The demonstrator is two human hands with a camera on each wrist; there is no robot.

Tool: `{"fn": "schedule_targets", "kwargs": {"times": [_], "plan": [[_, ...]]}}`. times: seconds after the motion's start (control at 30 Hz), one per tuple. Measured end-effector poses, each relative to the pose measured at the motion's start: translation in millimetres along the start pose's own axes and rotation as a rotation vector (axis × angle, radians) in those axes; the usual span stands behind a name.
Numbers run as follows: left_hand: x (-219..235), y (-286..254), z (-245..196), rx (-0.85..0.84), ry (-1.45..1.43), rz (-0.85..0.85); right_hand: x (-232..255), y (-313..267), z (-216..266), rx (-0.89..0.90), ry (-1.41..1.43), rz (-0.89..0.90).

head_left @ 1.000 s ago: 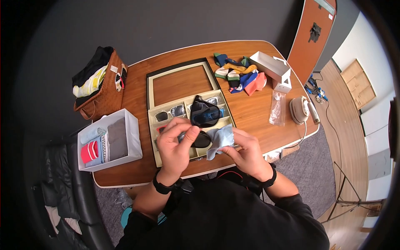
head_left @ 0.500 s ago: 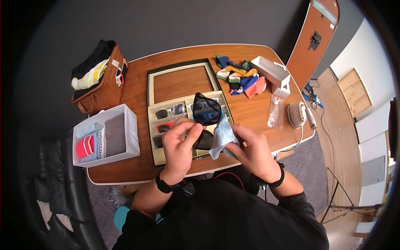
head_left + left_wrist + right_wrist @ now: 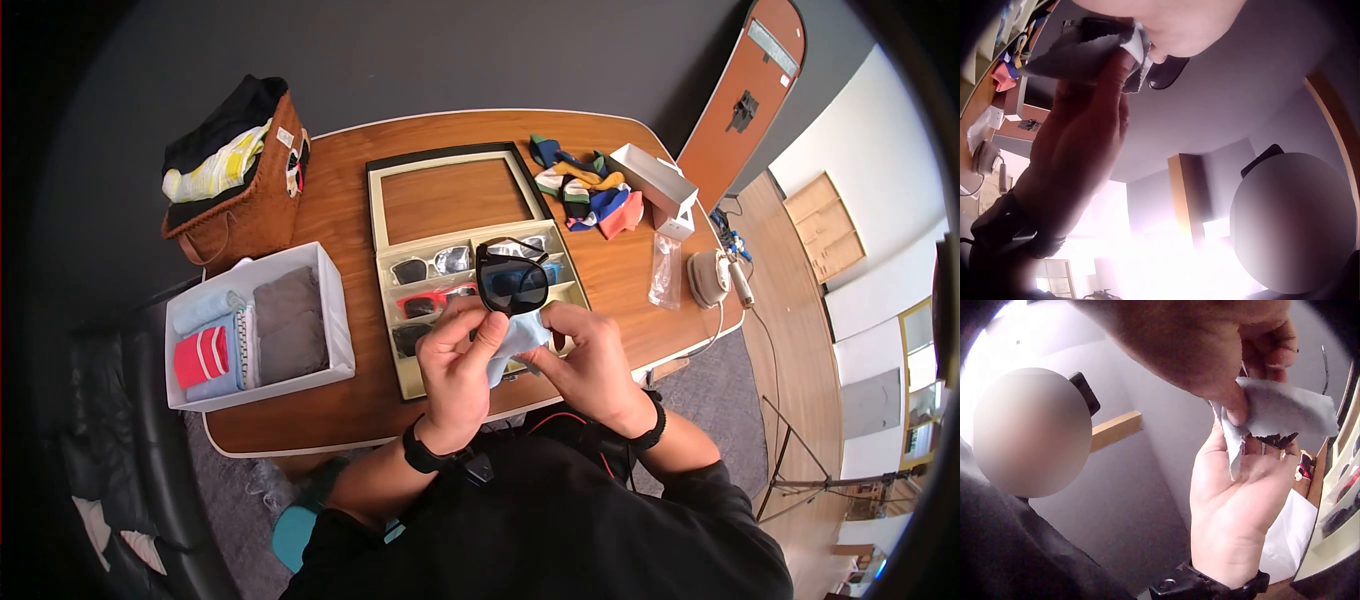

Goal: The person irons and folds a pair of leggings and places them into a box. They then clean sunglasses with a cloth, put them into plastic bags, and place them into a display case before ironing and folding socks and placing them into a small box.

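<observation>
Over the display case point(image 3: 408, 378), my left hand point(image 3: 455, 372) holds a pair of black sunglasses point(image 3: 513, 280) on end, one dark lens facing up and away. My right hand point(image 3: 595, 368) pinches a light blue cleaning cloth point(image 3: 518, 338) around the lower lens, which the cloth hides in the head view. Both hands nearly meet there. In the right wrist view the cloth point(image 3: 1285, 407) drapes over the frame between thumb and fingers. Inside the case's compartments lie white-framed sunglasses point(image 3: 432, 265), red sunglasses point(image 3: 420, 303) and other pairs.
A white bin point(image 3: 340, 330) of folded clothes and a brown basket point(image 3: 265, 205) of clothing stand at the left. Toward the right lie colorful fabric point(image 3: 590, 190), a white box point(image 3: 655, 180), a plastic bag point(image 3: 664, 272) and a handheld steamer point(image 3: 708, 278) with its cord.
My right hand has moved in toward the left hand, and the cloth now wraps the lower lens that showed bare before. The head view has shifted slightly.
</observation>
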State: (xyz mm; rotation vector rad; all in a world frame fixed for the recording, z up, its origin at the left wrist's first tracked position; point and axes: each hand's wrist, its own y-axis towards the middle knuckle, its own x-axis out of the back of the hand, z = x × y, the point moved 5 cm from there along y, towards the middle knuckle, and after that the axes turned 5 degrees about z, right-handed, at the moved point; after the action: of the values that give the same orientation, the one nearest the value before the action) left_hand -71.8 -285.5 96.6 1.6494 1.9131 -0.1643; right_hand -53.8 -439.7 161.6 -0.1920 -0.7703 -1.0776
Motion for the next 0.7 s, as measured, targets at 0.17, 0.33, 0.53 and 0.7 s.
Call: {"fn": "schedule_targets", "kwargs": {"times": [0.17,0.33,0.53,0.7], "plan": [[19,-8,-7,0.004,0.031,0.070,-36,-2,-1,-0.093,0.200,-0.096],[30,-17,-12,0.008,0.009,0.084,-57,-8,1,-0.194,0.395,-0.092],[37,-28,-19,0.042,-0.057,0.059,-70,-15,7,0.010,0.356,-0.136],[49,-29,-26,0.015,-0.050,0.001,-73,-21,16,0.060,0.305,-0.148]]}}
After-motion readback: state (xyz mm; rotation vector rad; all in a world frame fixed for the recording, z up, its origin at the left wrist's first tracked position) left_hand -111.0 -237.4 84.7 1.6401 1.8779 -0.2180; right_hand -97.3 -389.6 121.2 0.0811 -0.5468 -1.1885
